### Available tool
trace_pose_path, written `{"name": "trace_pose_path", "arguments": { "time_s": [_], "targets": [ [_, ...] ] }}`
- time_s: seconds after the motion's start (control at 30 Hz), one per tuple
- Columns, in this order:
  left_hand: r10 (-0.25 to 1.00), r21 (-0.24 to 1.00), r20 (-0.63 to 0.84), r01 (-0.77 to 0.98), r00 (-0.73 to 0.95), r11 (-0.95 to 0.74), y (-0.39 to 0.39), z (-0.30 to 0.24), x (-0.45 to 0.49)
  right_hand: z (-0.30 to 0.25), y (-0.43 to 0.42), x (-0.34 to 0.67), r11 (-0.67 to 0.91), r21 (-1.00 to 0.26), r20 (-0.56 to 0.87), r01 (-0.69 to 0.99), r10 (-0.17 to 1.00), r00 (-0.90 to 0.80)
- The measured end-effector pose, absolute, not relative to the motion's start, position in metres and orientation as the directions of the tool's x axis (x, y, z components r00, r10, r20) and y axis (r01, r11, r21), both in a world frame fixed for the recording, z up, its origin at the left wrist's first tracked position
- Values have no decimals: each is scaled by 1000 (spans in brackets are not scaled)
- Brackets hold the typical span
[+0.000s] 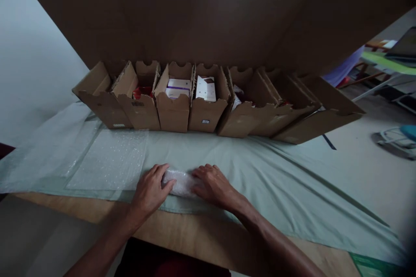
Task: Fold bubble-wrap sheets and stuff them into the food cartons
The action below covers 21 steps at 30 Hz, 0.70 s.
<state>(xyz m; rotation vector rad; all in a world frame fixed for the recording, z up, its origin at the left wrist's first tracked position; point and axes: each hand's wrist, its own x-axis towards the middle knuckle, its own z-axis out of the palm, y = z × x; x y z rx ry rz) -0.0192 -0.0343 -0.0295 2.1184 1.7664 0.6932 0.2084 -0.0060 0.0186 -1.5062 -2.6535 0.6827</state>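
Observation:
A small bundle of bubble wrap [182,183], rolled around something I cannot make out, lies on the pale green cloth [260,169] near the table's front edge. My left hand [152,188] is closed around its left end, thumb on the near side and fingers on the far side. At the right end, my right hand [211,186] grips it in the same way. To the left, flat sheets of bubble wrap [110,156] are spread over the cloth.
Several open cardboard bins stand in a row behind the hands; one bin [173,114] holds white and purple boxes [178,86], another a white box [206,89]. A tall cardboard panel [201,17] rises behind them. The wooden table edge [195,229] runs in front.

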Motion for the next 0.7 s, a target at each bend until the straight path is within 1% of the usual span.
{"name": "trace_pose_path", "arguments": {
  "time_s": [0.1,0.2,0.23,0.3,0.37,0.43,0.5,0.53,0.6,0.7],
  "targets": [
    [969,602,205,763,136,-235,-32,-26,-20,20,-5,211,434,-453,-181,779,811,-557],
    [978,672,195,717,72,-187,-29,-20,-21,23,-8,222,348,-557,-151,754,850,-504],
    [985,696,166,701,52,-155,-29,-19,-21,24,-10,226,324,-593,-136,738,862,-488],
    [997,764,64,640,49,-81,-29,-17,-20,26,-15,235,299,-654,-100,695,876,-471],
    [993,858,-56,514,105,-6,-29,-19,-18,25,-21,242,292,-700,-62,652,884,-462],
    [975,937,-121,344,186,51,-30,-22,-13,21,-26,248,296,-737,-30,608,884,-466],
    [969,976,-111,207,219,65,-29,-22,-6,16,-30,255,311,-761,-5,570,875,-483],
    [973,984,-92,172,212,55,-27,-20,-1,14,-30,259,319,-770,6,553,870,-493],
    [979,985,-52,173,197,17,-24,-10,10,11,-29,269,320,-791,36,521,875,-483],
    [965,965,-4,253,264,-66,-19,13,28,13,-22,285,252,-852,38,459,904,-427]
  ]
}}
